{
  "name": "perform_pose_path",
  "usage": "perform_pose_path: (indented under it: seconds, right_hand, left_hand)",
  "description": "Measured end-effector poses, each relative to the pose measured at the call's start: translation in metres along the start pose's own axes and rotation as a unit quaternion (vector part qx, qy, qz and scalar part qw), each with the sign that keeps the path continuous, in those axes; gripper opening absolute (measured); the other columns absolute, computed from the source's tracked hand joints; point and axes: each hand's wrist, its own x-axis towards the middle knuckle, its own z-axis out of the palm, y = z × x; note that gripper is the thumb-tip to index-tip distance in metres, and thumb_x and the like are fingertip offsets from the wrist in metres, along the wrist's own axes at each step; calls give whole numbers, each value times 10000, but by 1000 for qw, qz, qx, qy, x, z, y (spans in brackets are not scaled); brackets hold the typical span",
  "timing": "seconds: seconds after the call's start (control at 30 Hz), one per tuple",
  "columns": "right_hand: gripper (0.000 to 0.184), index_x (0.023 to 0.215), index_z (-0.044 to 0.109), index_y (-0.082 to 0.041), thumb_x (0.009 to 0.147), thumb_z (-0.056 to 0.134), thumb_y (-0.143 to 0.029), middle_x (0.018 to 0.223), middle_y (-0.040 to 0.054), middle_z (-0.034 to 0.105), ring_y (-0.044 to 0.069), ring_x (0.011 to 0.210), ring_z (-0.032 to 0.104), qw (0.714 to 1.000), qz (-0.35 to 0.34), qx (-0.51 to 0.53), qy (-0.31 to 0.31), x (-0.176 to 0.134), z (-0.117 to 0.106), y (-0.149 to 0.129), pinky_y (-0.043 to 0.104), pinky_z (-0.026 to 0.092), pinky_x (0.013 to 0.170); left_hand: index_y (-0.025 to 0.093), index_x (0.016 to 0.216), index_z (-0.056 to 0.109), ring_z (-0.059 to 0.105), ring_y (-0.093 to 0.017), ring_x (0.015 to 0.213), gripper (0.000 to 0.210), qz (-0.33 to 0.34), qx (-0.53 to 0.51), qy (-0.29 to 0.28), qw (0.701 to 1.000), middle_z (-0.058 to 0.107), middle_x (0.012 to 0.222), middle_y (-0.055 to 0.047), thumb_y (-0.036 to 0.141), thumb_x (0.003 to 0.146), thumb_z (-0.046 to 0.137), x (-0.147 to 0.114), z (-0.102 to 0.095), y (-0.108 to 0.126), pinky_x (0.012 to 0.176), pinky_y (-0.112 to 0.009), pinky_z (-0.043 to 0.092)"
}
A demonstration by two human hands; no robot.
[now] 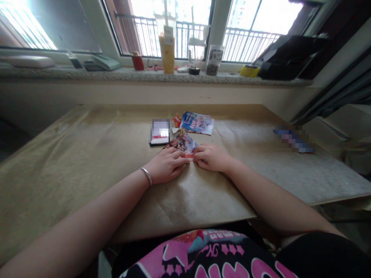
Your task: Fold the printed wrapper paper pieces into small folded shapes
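Note:
A colourful printed sheet of paper (183, 142), partly folded, lies on the table between my hands. Along its near edge, the fingers of my left hand (168, 165) press down on the left part, closed on the paper. My right hand (212, 157) pinches the right corner of the same edge. An orange-red strip shows between the fingertips. Just beyond lie a blue printed leaflet (197, 122) and a small red folded paper piece (176, 121). A phone (160, 132) with a lit screen rests left of the sheet. The undersides of both hands are hidden.
A pale cloth covers the table (87, 154). At the right lies a blurred blue item (292, 139). On the windowsill (110, 74) stand a tall cup of yellow drink (168, 54), a red-capped jar (137, 61), a clear container (213, 61), yellow tape (249, 71) and a black bag (285, 58).

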Motion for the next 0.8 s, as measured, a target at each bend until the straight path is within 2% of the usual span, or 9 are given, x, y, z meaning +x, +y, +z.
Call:
perform_pose_path:
  seconds: [0.6, 0.8]
  right_hand:
    - [194, 840, 682, -216, 828, 489, -205, 867, 54, 621, 158, 762, 517, 1000, -4, -23, -17, 0, -1, -1, 266, 352, 663]
    - [194, 829, 676, -210, 829, 482, -204, 881, 56, 628, 157, 763, 518, 999, -1, -25, -19, 0, -1, -1, 265, 349, 659]
  left_hand:
    - [215, 990, 657, 532, -175, 989, 264, 15, -84, -3, 996, 645, 1087, -43, 162, 888, 419, -7, -7, -13, 930, -348, 406]
    - [216, 957, 662, 526, -176, 997, 262, 17, -95, -9, 995, 644, 1100, -28, 103, 831, 461, -9, -6, -16, 934, -345, 408]
